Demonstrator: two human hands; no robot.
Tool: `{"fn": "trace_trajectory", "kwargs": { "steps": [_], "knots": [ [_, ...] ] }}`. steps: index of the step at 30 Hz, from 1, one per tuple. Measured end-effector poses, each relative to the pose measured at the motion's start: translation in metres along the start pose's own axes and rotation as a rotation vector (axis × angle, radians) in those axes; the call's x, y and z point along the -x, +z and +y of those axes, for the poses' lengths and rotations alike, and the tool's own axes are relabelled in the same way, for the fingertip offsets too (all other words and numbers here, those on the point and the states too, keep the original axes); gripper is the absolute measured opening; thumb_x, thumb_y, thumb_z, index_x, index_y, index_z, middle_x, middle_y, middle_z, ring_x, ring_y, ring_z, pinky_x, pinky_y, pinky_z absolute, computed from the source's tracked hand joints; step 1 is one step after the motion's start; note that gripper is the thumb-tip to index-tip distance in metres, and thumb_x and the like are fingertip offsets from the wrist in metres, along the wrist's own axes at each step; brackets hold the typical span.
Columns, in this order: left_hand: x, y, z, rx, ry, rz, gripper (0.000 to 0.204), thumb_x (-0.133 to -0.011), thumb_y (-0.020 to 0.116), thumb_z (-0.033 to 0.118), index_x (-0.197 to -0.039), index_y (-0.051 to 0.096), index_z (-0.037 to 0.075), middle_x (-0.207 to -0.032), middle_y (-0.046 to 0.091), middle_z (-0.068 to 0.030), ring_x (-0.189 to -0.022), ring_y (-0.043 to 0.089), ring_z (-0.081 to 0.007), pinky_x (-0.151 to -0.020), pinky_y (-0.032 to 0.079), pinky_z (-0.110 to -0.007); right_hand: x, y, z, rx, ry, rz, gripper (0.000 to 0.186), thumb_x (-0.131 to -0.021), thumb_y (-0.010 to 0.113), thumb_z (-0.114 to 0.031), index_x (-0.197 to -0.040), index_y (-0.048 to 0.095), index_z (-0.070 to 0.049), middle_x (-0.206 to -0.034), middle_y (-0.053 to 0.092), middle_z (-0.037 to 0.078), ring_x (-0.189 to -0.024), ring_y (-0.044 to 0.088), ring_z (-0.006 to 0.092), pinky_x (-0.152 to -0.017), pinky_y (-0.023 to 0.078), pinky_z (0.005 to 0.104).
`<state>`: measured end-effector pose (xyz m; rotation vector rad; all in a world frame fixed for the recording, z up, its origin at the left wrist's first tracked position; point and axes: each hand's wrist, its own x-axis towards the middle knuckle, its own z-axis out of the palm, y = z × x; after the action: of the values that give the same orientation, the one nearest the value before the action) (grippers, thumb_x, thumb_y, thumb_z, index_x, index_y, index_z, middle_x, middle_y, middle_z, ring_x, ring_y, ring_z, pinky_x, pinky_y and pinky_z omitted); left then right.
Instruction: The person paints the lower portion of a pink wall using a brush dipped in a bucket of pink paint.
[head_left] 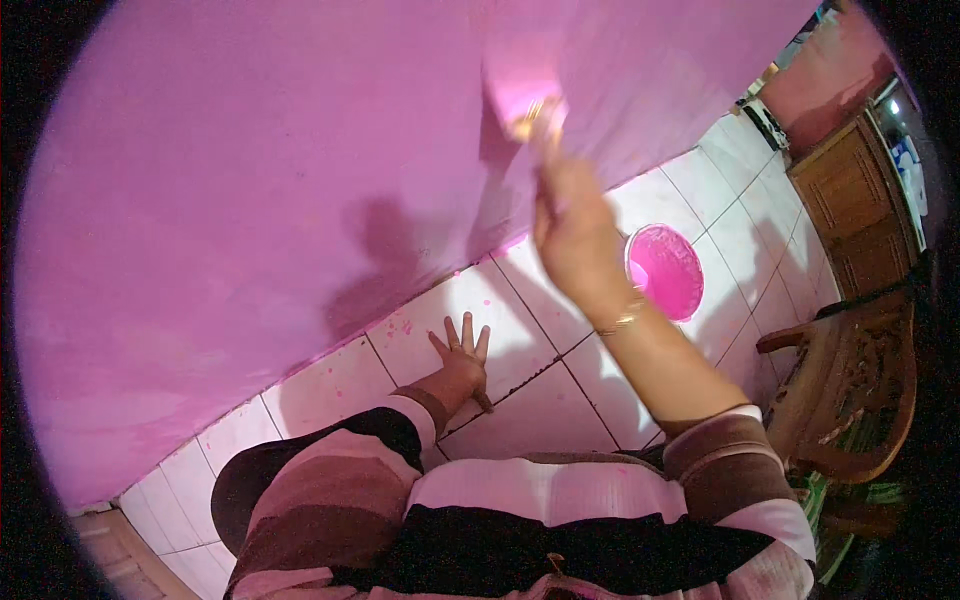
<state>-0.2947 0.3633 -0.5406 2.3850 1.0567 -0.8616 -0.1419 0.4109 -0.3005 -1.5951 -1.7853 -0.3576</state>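
My right hand (580,235) is closed round the handle of a paintbrush (535,120), blurred by motion. The brush's bristle end, smeared with pink, is at the pink wall (260,180); whether it presses on the surface I cannot tell. A gold bracelet (622,316) circles my right wrist. My left hand (463,360) lies on the white tiled floor (520,410) with its fingers spread and holds nothing. Just right of my right wrist stands a bucket (668,272) with pink paint in it, its inner wall coated pink.
Pink drips (400,327) dot the tiles along the wall's foot. A carved wooden chair (850,390) stands at the right, with a brown wooden cabinet (850,190) beyond it. Part of a wooden panel (130,550) shows at the lower left.
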Motion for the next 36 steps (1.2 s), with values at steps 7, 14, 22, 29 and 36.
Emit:
{"fn": "trace_trajectory", "kwargs": {
  "steps": [7,14,22,29,36],
  "knots": [
    [0.008,-0.005,-0.004,0.009,-0.034,0.011,0.148,-0.034,0.083,0.063,-0.146,0.0,0.013,-0.147,-0.017,-0.0255,-0.132,-0.011,-0.0538,-0.093,0.003,-0.078,0.1,0.055,0.004,-0.053,0.252,-0.486,0.048,-0.084,0.05,-0.006,-0.131,0.042,-0.013,-0.082,0.055,0.019,-0.066,0.057,0.0381,-0.06,0.048,0.0459],
    [-0.021,0.037,-0.009,0.024,0.008,0.184,0.147,-0.035,0.082,0.064,-0.146,0.001,0.013,-0.148,-0.016,-0.0252,-0.132,-0.01,-0.0542,-0.093,0.002,-0.078,0.042,0.026,0.024,-0.106,0.224,-0.737,0.023,-0.085,0.049,-0.015,-0.103,0.062,-0.007,-0.082,0.063,0.022,-0.079,0.062,0.0385,-0.071,0.048,0.0481],
    [-0.02,0.043,-0.007,-0.019,-0.009,0.141,0.149,-0.036,0.081,0.066,-0.146,-0.002,0.01,-0.146,-0.017,-0.0282,-0.13,-0.013,-0.0558,-0.092,0.003,-0.077,-0.066,-0.135,-0.033,-0.501,0.115,0.039,0.024,-0.089,0.055,-0.004,-0.111,0.061,0.003,-0.105,0.064,0.011,-0.096,0.058,0.0138,-0.087,0.045,0.0261],
    [-0.054,0.097,-0.01,-0.171,-0.047,0.815,0.15,-0.035,0.082,0.064,-0.146,-0.003,0.01,-0.146,-0.017,-0.0283,-0.13,-0.014,-0.0559,-0.092,0.004,-0.078,-0.032,-0.035,-0.038,-0.04,-0.148,0.086,0.049,-0.078,0.056,0.003,-0.126,0.047,-0.001,-0.092,0.058,0.014,-0.081,0.058,0.028,-0.07,0.05,0.035],
    [-0.002,0.012,-0.002,-0.023,-0.018,0.13,0.151,-0.033,0.083,0.063,-0.146,-0.001,0.009,-0.146,-0.015,-0.0293,-0.13,-0.011,-0.0561,-0.092,0.004,-0.078,0.097,0.046,-0.007,-0.001,0.235,-0.595,0.038,-0.085,0.052,-0.01,-0.123,0.049,-0.008,-0.083,0.057,0.018,-0.068,0.059,0.0357,-0.061,0.049,0.0438]
  ]
}}
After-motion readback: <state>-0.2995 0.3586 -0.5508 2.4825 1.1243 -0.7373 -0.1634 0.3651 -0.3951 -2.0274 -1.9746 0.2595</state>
